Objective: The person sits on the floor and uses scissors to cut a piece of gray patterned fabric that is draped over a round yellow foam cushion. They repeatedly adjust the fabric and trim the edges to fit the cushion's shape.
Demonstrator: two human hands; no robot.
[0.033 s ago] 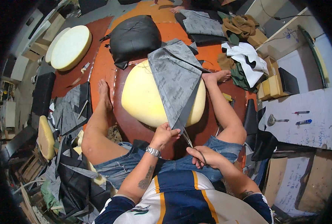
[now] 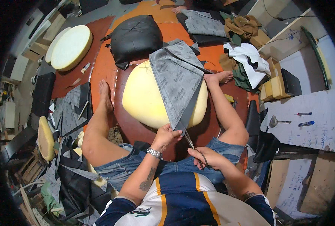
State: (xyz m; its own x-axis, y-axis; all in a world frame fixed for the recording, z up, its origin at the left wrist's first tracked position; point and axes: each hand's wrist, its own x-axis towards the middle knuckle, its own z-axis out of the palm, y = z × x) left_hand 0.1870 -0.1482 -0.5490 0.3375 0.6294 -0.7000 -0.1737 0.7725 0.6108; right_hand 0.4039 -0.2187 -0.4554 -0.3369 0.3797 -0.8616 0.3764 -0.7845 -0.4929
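Observation:
A long grey upholstery fabric piece (image 2: 177,73), printed on its backing, lies folded over a yellow foam cushion (image 2: 141,96) between my legs. Its narrow end points toward me, and my left hand (image 2: 166,136) pinches the fabric near that tip. From the right, my right hand (image 2: 209,158) grips the scissors (image 2: 191,142) by their handles. The scissor blades reach up to the fabric's tip, just right of my left fingers. Whether they are parted there is too small to tell.
Beyond the foam sits a black covered cushion (image 2: 136,39). Round foam discs (image 2: 71,48) stand at the far left, with fabric scraps (image 2: 71,109) nearer. White and green cloths (image 2: 250,64) are heaped at the right. A white board (image 2: 307,130) there carries two pens and a metal tool.

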